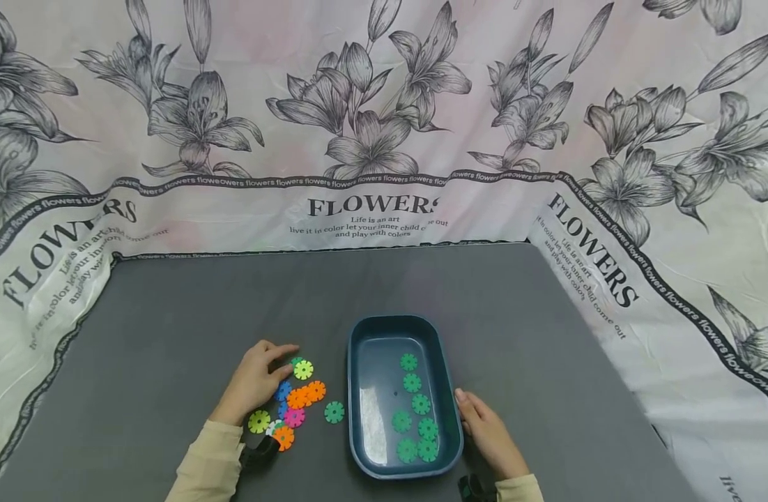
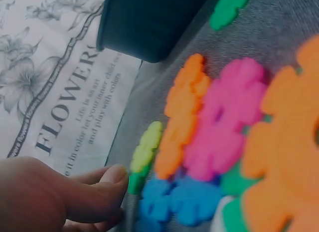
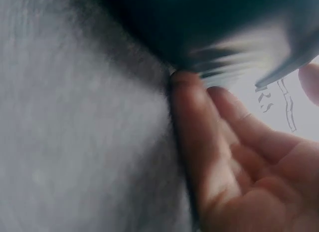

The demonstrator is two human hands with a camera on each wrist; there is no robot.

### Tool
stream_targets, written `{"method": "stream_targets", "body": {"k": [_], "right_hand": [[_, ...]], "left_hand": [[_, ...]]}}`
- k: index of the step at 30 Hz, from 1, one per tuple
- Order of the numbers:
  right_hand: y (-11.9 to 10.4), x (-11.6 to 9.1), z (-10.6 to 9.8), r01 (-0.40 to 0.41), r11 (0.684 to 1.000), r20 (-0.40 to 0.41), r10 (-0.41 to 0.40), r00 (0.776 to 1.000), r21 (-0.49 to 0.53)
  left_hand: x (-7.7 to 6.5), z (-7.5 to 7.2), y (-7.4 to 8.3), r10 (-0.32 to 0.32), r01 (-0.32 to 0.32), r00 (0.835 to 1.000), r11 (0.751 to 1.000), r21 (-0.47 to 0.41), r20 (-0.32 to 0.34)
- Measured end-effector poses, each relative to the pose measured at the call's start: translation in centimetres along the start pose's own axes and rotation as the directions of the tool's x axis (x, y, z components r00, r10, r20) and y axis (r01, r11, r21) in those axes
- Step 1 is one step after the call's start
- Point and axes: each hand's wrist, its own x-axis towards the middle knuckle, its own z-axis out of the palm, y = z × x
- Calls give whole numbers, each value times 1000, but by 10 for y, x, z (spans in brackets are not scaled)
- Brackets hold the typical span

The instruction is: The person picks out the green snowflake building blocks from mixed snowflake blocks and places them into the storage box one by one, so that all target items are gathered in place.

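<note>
My left hand is at the far left of a pile of flower-shaped plastic discs, index finger stretched out and thumb lower. Between those fingertips lies a green disc, partly under a yellow disc; the thumb is right beside its edge. At the tray's right side my right hand holds the blue tray, thumb at the rim and fingers against the outer wall. Several green discs lie in the tray's right half.
The pile also has orange, pink, blue and yellow-green discs, some overlapping. One green disc lies alone between pile and tray. A grey cloth covers the table; flower-printed fabric surrounds it.
</note>
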Motion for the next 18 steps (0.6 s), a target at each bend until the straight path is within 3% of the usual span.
{"method": "stream_targets", "body": {"k": [5, 9, 14, 18], "right_hand": [[4, 1, 2, 33, 997, 98, -40, 994, 67], [2, 1, -2, 47, 994, 154, -61, 986, 96], [-9, 2, -14, 80, 996, 239, -71, 968, -28], [-25, 14, -24, 186, 961, 351, -106, 930, -203]], "left_hand": [[-7, 3, -8, 10, -9, 999, 1000, 29, -46], [-7, 3, -11, 3, -3, 998, 1000, -9, -61], [-2, 4, -12, -48, 46, 999, 996, -77, -20], [0, 1, -13, -111, 111, 994, 986, -127, 3]]}}
